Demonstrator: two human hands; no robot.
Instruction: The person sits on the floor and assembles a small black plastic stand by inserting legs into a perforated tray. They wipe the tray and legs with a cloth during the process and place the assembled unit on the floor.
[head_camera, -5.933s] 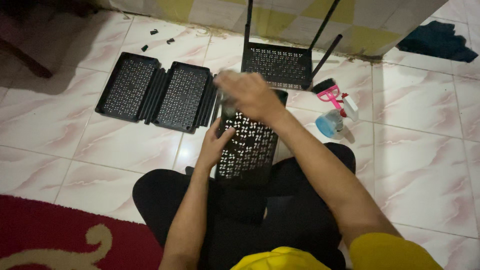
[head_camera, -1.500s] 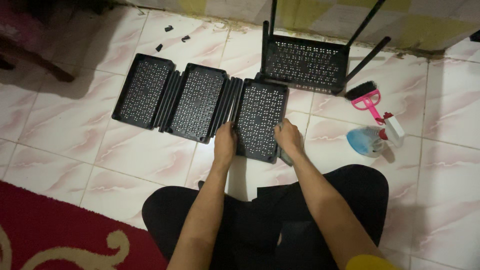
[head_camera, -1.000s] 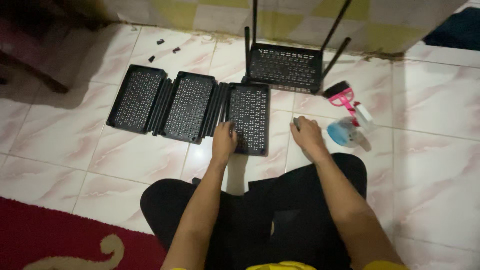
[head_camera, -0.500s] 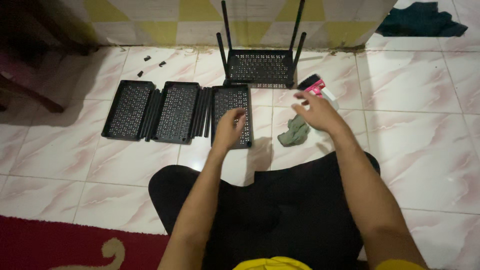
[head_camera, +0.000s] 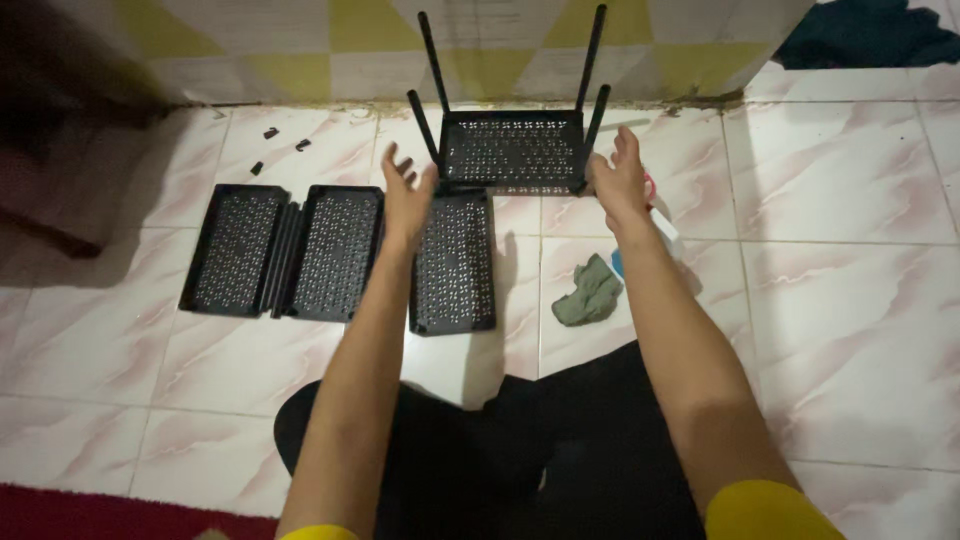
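Between open hands (head_camera: 408, 195), perforated black shelf (head_camera: 512, 150)

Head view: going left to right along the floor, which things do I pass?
Left tray → middle tray → right tray → grey cloth. Behind them, both open hands flank the shelf with four legs.

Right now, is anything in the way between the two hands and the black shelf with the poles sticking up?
Nothing visible is. The left hand and right hand are open on either side of the shelf, with only bare floor tile between.
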